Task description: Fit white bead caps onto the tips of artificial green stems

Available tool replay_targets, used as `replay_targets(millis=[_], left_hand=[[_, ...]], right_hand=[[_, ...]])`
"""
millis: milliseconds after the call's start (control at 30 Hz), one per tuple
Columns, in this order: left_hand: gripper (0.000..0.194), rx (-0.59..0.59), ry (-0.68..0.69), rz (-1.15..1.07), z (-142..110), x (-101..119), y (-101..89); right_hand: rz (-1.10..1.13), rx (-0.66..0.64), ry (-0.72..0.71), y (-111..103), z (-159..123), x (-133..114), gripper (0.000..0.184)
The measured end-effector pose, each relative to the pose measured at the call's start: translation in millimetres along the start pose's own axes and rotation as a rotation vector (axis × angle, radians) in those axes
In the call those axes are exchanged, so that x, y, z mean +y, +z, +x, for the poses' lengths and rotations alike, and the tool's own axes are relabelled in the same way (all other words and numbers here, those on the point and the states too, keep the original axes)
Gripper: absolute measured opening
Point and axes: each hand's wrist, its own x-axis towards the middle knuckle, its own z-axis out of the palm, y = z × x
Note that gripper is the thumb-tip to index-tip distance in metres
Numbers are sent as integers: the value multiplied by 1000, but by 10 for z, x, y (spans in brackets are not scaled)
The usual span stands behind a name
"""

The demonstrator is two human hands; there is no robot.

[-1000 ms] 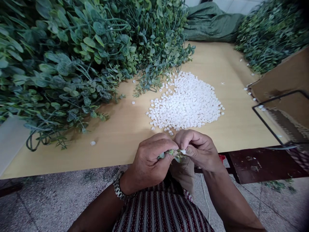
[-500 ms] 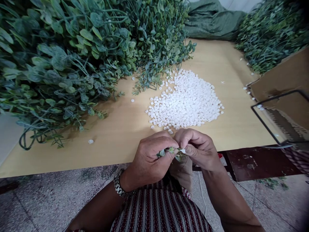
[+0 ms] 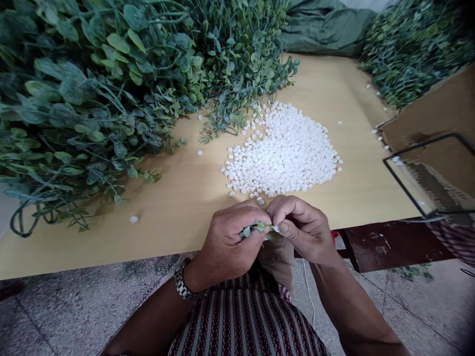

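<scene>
Over the near edge of a pale tan, smooth tabletop (image 3: 178, 193), the person's two bare hands meet, thumbs and forefingers almost touching. The left hand (image 3: 233, 242) is curled around a thin green artificial sprig with small rounded leaves (image 3: 256, 227), gripping it between thumb and bent forefinger, so that only a short leafy stretch shows beside the thumb. The right hand (image 3: 306, 227) pinches a small white piece (image 3: 275, 228) between thumb and forefinger at the sprig's end; whether the piece is fixed to the stem cannot be told. A silver metal-link wristwatch (image 3: 182, 282) circles the left wrist. Just beyond the hands spreads a broad heap of small round white pieces (image 3: 285, 153), with a few strays around its margin and a single white disc (image 3: 134, 219) well apart to the left. Dense green leafy foliage (image 3: 111, 89) is piled along the left side, its front stems reaching the heap's far left edge. At the back lies a crumpled dark green cloth bundle (image 3: 326, 27), near a second green leafy pile (image 3: 411, 54) at the far right, behind a torn brown cardboard piece (image 3: 438, 113).
</scene>
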Motion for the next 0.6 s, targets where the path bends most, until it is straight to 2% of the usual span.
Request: replay_targets(millis=[267, 600], left_hand=[[17, -7, -18, 7, 4, 14, -6], [17, 15, -37, 44, 12, -17, -1]], right_hand=[[-56, 40, -23, 39, -21, -1, 6], [-117, -4, 10, 26, 8, 16, 3]])
